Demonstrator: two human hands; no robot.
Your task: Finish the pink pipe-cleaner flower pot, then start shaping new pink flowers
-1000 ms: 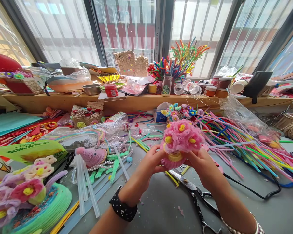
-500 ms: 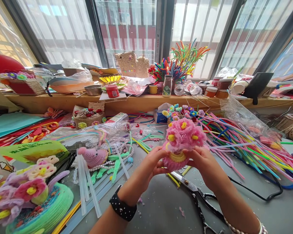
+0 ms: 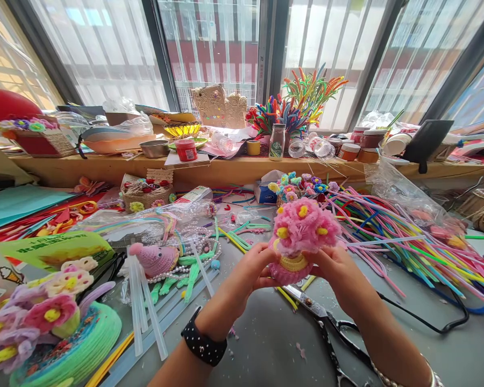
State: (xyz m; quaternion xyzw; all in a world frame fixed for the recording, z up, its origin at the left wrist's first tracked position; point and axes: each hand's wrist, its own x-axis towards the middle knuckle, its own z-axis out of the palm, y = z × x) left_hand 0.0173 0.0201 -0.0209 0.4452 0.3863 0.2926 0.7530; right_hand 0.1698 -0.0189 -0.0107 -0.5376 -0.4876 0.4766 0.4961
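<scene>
Between my two hands is a small pink pot of fuzzy pipe-cleaner flowers (image 3: pixel 304 224), with yellow flower centres and a yellow band below the blooms. My left hand (image 3: pixel 255 269) grips its left side, thumb high and fingers under. On the other side my right hand (image 3: pixel 331 264) holds it with the thumb near the band; some fingers are hidden behind the pot. Black-handled scissors (image 3: pixel 318 312) lie spread on the grey table (image 3: pixel 274 349) just beneath my right hand. A few yellow pipe cleaners (image 3: pixel 287 299) stick out below the pot.
Left of my arms are clear glue sticks (image 3: pixel 136 306), a pink crocheted cone (image 3: pixel 155 260) and a green pot of flowers (image 3: pixel 89 344). Many loose pipe cleaners (image 3: pixel 411 242) spread at the right. Jars, a glass bottle (image 3: pixel 277 142) and bundled pipe cleaners line the windowsill (image 3: pixel 226 171).
The pink flower pot has tipped very slightly and sits a touch lower in my hands. Both hands keep their hold; the things around have not moved.
</scene>
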